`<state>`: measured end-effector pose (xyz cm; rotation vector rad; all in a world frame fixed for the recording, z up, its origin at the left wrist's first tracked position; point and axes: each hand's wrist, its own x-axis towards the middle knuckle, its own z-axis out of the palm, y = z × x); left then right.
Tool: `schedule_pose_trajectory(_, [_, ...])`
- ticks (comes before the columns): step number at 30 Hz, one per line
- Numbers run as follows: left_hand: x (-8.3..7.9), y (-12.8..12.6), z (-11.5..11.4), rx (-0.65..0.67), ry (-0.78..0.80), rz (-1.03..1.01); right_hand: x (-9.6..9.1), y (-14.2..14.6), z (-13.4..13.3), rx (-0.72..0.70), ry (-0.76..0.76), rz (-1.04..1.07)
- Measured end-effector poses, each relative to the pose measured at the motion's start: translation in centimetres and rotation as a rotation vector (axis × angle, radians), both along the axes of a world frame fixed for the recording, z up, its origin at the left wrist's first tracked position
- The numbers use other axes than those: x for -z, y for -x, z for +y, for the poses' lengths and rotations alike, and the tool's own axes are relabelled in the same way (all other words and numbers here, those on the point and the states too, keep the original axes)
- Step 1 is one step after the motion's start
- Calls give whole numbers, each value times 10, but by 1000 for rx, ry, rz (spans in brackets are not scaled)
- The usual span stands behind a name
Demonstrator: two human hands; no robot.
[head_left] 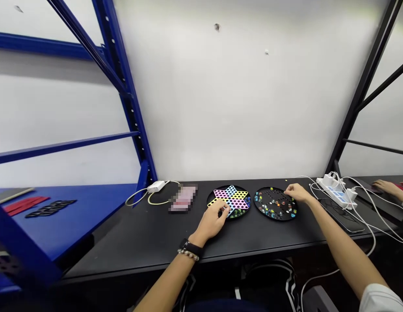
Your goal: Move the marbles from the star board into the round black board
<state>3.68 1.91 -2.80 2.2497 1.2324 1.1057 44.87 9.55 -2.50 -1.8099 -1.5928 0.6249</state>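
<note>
Hands (211,222) (296,193) on 2 Chinese checkers boards (213,193) (265,193)

Bright, even light on the white wall (240,95), faint shadows, wide-angle bending along the blue steel shelving (127,95), one pixelated patch (183,198)

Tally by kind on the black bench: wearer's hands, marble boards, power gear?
Wearer's hands: 2 (left hand, right hand)
Marble boards: 2 (star-painted marble board, black marble board)
Power strips: 1 (white power strip)
Power adapters: 1 (white power adapter)
Total: 6
</note>
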Motion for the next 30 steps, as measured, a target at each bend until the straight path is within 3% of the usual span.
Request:
schedule_pose_trajectory(3, [0,0,-1,-3,26,7,8,5,-5,-216,180,-209])
schedule_pose_trajectory(5, [-1,0,-1,-8,30,8,13,10,-8,-264,222,-321])
schedule_pose_trajectory(10, [0,1,-1,-3,23,12,16,23,-13,-243,206,-535])
schedule_pose_trajectory(15, [0,0,-1,-1,44,15,18,30,-16,-193,186,-556])
schedule_pose_trajectory(17, [0,1,-1,2,49,14,18,31,-17,-178,124,-461])
schedule_pose_trajectory(22, [1,2,-1,7,42,21,7,26,-16,-117,-102,573])
schedule_pose_trajectory(24, [1,2,-1,13,41,18,1,22,-17,-81,-95,812])
schedule_pose_trajectory(27, [2,2,-1,13,39,13,-2,16,-22,19,-55,847])
schedule_pose_trajectory(30, [2,2,0,10,31,15,0,9,-30,67,-32,524])
